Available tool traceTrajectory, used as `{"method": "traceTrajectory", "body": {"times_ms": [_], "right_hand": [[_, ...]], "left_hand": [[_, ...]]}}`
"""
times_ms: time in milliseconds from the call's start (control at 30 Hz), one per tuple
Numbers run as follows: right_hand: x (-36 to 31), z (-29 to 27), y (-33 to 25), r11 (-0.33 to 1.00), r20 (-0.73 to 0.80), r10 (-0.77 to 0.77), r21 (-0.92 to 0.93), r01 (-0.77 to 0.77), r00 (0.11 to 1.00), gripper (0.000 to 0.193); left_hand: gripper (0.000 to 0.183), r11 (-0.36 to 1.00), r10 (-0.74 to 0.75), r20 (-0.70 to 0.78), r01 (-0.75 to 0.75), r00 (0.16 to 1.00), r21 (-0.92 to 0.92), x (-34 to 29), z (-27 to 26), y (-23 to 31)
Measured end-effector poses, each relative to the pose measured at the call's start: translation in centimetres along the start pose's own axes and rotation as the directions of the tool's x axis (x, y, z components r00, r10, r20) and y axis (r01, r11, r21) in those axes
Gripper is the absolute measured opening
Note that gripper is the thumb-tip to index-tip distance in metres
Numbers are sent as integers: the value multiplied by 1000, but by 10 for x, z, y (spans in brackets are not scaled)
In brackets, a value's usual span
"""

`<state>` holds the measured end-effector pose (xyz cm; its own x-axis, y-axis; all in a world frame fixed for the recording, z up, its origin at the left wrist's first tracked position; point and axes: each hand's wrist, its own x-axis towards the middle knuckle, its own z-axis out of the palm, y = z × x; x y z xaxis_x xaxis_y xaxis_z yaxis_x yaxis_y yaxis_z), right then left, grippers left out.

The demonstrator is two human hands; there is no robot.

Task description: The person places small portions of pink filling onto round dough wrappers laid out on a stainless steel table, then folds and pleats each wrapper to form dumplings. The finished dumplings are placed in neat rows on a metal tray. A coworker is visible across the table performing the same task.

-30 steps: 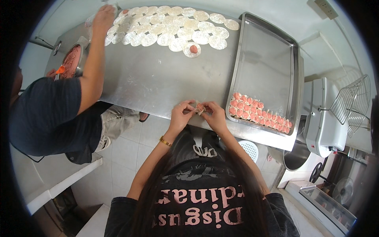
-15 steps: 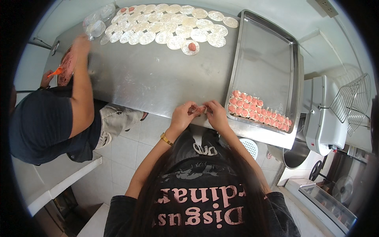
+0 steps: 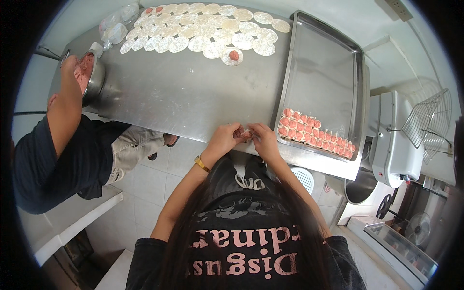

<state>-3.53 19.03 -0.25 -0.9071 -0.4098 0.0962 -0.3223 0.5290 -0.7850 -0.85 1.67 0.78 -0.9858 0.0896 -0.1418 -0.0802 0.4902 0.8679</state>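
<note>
Between my two hands, just over the table's front edge, is a small dumpling of thin wrapper round pink filling. My left hand pinches its left side, and my right hand has its fingers closed on the right side. Fingers cover much of it. To the right, a deep metal tray holds rows of open-topped dumplings along its near end. Round floured wrappers lie in overlapping rows at the far side of the table. One nearer wrapper bears a lump of pink filling.
A co-worker stands at the left, one arm at a metal bowl of pink filling. Clear plastic bags lie behind it. A white mixer with a wire guard stands right of the tray, and a white perforated stool below.
The co-worker's arm has drawn back from the wrappers' edge toward the bowl, and the orange scoop is out of sight. My fingers have shifted slightly around the dumpling.
</note>
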Motion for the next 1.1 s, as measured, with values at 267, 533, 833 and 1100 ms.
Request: {"method": "traceTrajectory", "body": {"times_ms": [267,533,833,1100], "right_hand": [[0,3,-2,997,15,45,63,-46,999,28],[-1,0,-6,996,8,77,41,-78,997,25],[1,-1,-5,995,-66,-64,-85,58,996,32],[-1,3,3,999,-51,-20,-39,18,998,36]], "left_hand": [[29,999,-35,-11,35,999,5,0,5,-3],[28,1000,0,-13,0,1000,-2,-2,-2,-2],[25,999,1,-45,1,999,50,-2,5,1],[24,998,31,-56,-28,998,59,-1,13,-1]]}}
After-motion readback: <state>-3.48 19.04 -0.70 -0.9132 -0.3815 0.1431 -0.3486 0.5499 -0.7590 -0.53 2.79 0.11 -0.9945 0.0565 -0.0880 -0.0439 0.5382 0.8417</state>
